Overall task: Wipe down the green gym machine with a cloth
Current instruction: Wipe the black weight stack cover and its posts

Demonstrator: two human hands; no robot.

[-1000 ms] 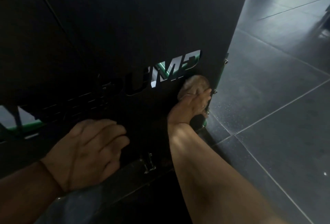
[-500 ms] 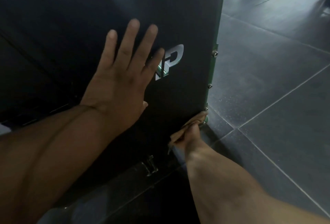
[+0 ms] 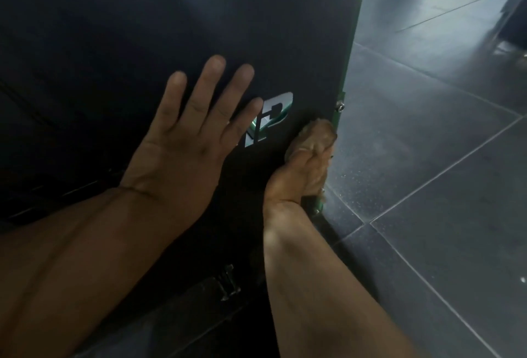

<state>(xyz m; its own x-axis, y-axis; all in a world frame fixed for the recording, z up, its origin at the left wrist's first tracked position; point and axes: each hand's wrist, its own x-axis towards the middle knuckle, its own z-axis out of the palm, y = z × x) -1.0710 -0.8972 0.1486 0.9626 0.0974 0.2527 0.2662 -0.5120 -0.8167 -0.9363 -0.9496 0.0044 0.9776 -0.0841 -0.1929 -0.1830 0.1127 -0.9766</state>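
The gym machine's dark side panel (image 3: 199, 15) fills the left and centre, with a green edge strip (image 3: 352, 44) down its right side and cut-out lettering (image 3: 271, 118). My left hand (image 3: 185, 135) lies flat on the panel, fingers spread and straight. My right hand (image 3: 299, 175) presses a tan cloth (image 3: 316, 135) against the panel's lower right corner, beside the green edge; its fingers are curled round the cloth.
Dark grey floor tiles (image 3: 442, 158) with pale grout lines spread to the right of the machine. A bolt (image 3: 340, 106) sticks out of the green edge. A metal bracket (image 3: 228, 283) sits on the machine's base below my arms.
My right hand has slid the cloth up the panel's right edge from the bottom corner. My left hand stays flat on the panel.
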